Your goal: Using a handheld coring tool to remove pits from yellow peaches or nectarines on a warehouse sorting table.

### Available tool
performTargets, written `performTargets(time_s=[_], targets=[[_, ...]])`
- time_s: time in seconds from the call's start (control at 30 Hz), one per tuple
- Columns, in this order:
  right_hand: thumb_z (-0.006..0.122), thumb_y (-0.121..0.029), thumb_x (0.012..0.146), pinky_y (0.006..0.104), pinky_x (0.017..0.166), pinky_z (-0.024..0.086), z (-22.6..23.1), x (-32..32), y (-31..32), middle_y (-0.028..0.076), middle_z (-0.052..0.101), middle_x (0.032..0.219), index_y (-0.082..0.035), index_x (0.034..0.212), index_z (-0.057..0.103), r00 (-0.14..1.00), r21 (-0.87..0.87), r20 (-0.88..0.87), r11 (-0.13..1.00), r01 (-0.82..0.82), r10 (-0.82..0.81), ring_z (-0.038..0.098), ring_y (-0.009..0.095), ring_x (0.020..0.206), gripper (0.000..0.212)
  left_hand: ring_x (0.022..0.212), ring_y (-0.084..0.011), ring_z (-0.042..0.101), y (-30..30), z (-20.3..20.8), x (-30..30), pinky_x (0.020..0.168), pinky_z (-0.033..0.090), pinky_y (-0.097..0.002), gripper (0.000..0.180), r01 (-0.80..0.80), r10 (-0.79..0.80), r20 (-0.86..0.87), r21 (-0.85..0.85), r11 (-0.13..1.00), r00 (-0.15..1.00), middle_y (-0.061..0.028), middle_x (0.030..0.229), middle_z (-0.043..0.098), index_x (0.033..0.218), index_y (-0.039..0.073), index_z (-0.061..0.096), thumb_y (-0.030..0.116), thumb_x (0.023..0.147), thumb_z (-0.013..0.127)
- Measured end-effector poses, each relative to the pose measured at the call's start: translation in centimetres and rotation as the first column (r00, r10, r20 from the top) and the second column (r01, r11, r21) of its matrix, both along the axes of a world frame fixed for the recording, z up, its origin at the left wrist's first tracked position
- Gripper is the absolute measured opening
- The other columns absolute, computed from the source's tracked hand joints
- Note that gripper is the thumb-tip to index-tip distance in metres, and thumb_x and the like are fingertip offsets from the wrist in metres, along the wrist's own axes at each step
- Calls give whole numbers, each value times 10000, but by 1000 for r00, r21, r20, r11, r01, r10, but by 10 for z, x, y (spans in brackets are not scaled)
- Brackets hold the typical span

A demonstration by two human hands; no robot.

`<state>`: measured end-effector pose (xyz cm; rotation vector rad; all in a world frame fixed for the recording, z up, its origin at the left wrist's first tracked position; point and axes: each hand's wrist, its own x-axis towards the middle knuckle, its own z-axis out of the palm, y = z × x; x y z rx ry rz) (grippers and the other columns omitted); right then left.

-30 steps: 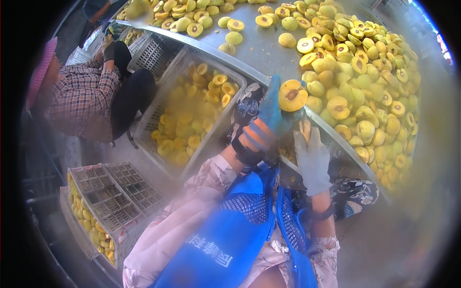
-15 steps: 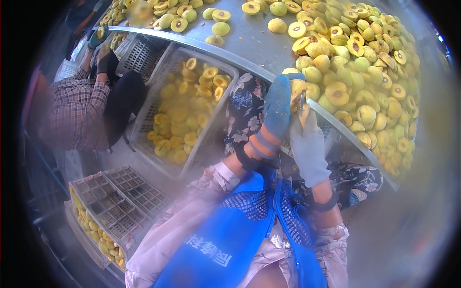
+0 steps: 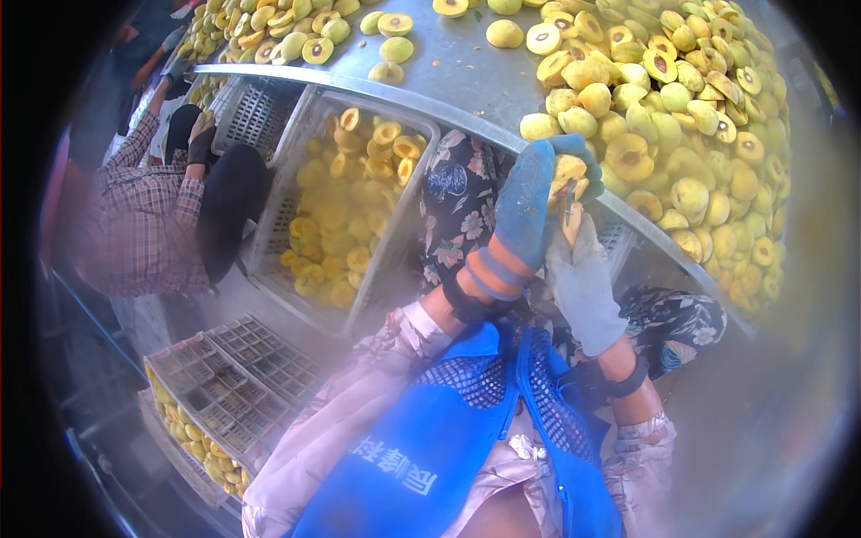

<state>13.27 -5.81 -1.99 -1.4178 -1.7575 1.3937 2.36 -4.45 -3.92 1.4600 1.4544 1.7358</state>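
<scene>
My left hand (image 3: 527, 197), in a blue glove, is closed around a yellow peach half (image 3: 567, 170) at the table's edge, cut side toward me. Below it my right hand (image 3: 585, 291), in a pale grey-white glove, grips a small pitting knife (image 3: 571, 222) with a wooden-looking handle. The metal end of the knife meets the flesh of the peach half. How deep the tip sits is hidden. Just beyond my hands lies a big heap of halved yellow peaches (image 3: 682, 161), many with brown pits showing.
A metal table (image 3: 466, 76) with a raised rim carries the peaches. Left of my legs stands a pale crate (image 3: 429, 148) of peach halves. Nearer, stacked crates (image 3: 238, 372) hold more fruit. A person in a checked shirt (image 3: 148, 215) sits at the far left.
Both my hands have shifted slightly right with the peach half and knife. My left fingers now wrap further round the fruit. The other person's hand has moved from the table edge.
</scene>
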Motion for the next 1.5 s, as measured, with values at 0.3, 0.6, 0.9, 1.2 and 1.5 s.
performTargets(time_s=[0.3,0.6,0.9,1.2,1.5], targets=[[541,-137,858,438,540,437,10,8,-6,234,565,714,50,1073,422,1000,-59,-10,998,29,-29,562,387,629,309,868,-130,581,4,2,6,753,485,-264,366,113,-95,216,-69,991,972,-55,966,611,1106,6,576,323,961,465],[525,-193,903,337,477,425,13,18,-5,116,532,667,-8,1068,462,994,-66,-99,996,-57,50,527,221,535,256,922,-165,601,10,6,0,791,503,-286,409,442,-395,537,46,896,745,-97,976,619,1150,-8,534,343,973,420],[493,-232,934,234,416,371,22,25,-2,-3,476,610,-37,1143,466,989,-266,-148,963,-30,-10,451,80,455,287,741,-210,621,17,20,19,704,515,-299,532,303,-110,751,-124,945,651,-115,820,643,971,-24,622,455,951,391],[446,-180,948,307,571,466,25,35,1,11,482,582,-1,1051,476,965,-180,-153,954,-239,213,480,114,460,209,660,-226,614,43,-23,9,616,502,-323,523,181,-160,360,-26,983,919,-123,753,639,888,-29,628,454,931,435],[419,-179,964,322,663,502,32,18,-4,19,503,687,-3,1139,454,949,-247,-273,942,-227,157,469,110,475,251,684,-242,626,28,-5,5,647,522,-330,483,408,-255,793,9,913,554,-132,828,644,975,-25,604,436,915,476]])
